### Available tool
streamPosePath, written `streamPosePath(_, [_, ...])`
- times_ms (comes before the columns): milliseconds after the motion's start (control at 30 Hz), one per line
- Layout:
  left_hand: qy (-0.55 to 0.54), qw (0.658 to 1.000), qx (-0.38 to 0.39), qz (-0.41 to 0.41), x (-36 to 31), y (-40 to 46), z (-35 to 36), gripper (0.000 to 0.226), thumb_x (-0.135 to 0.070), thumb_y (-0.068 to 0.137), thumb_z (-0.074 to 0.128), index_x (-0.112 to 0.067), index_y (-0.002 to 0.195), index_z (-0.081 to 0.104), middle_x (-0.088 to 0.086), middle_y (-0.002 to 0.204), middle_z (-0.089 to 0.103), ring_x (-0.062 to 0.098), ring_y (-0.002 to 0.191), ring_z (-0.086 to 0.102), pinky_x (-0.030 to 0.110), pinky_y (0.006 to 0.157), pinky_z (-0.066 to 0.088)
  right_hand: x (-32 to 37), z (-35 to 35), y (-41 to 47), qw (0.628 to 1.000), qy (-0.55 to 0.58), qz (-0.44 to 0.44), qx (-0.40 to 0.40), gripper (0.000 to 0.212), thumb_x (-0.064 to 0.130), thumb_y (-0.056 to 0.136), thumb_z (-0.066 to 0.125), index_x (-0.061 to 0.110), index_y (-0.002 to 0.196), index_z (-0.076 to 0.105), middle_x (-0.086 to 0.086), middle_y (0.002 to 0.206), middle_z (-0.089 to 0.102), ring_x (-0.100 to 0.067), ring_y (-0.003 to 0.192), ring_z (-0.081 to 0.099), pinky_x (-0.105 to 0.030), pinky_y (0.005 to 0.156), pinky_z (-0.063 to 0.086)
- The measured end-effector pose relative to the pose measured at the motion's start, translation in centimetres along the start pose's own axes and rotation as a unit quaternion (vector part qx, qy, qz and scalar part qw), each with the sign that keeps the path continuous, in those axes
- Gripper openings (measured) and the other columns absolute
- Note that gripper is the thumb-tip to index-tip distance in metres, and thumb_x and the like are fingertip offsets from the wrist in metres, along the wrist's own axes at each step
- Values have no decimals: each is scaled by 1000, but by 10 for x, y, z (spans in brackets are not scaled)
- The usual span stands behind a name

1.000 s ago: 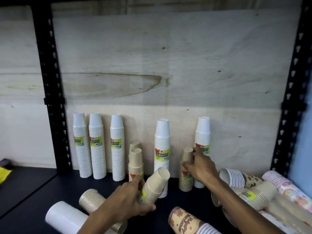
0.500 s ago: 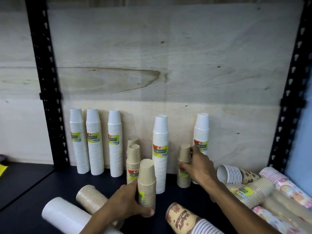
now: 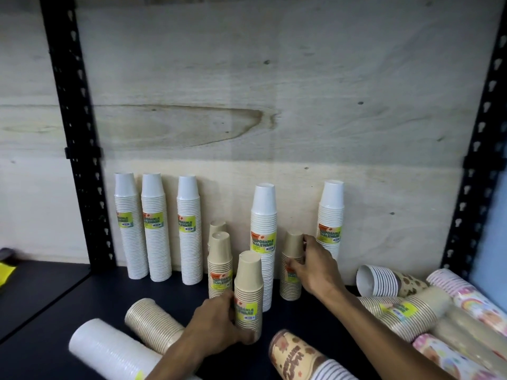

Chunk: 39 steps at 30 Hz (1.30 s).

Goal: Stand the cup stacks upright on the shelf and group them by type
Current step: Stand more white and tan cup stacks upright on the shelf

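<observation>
Fingers [image 3: 297,266] grip kraft stack [image 3: 292,267]; shelf [image 3: 90,294] open leftward.

Head view, close, facing forward into the shelf [image 3: 90,294]

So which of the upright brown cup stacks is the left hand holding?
The frontmost brown stack, nearest the camera; the left hand grips its base, ahead of the other upright brown stacks.

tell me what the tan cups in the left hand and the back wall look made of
Tan cup stack: looks like matte kraft paper, dull brown with thin rolled rims, under what seems a clear wrap. Back wall: apparently bare plywood, with pale grain, knots and a dark stain.
</observation>
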<state>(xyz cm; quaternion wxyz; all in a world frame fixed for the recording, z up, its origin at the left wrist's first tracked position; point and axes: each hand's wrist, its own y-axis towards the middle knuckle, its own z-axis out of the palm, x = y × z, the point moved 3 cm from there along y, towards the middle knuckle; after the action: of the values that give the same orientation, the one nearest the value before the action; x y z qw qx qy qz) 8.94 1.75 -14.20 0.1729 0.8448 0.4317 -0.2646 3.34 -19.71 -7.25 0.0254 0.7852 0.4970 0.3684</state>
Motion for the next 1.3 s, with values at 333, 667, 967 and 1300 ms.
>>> streamPosePath(333, [-22, 999, 24, -22, 5, 7, 2, 76, -49, 52, 89, -36, 119, 54, -18, 110, 66, 2, 101, 62, 20, 93, 49, 0, 8, 6, 1000, 0, -17, -1, 55, 31, 89, 68, 14, 136, 45, -7, 126, 62, -28, 115, 58, -35, 92, 45])
streamPosePath(667, [36, 998, -11, -41, 3, 2, -11, 70, -44, 56, 90, -29, 115, 56, -13, 108, 66, 6, 93, 65, 23, 85, 52, -3, -1, -3, 1000, 3, 19, 1, 61, 30, 91, 65, 11, 142, 39, -10, 135, 57, -29, 123, 55, -36, 100, 44])
streamPosePath(967, [92, 989, -95, -71, 12, -22, -54, 36, -52, 70, 80, -34, 92, 58, -16, 85, 65, 3, 84, 62, 23, 75, 48, -2, -23, -49, 958, -76, 85, 262, 48, 63, 87, 54, 16, 83, 61, -3, 77, 65, -21, 69, 66, -27, 61, 49])
streamPosePath(1300, [155, 978, -102, -95, 15, -47, -57, 37, -62, 74, 71, -35, 93, 54, -16, 91, 60, 8, 91, 58, 26, 78, 49, 12, -4, -95, 860, -122, 78, 489, 96, 83, 59, 65, 12, 123, 62, -3, 117, 67, -17, 99, 69, -36, 85, 59])
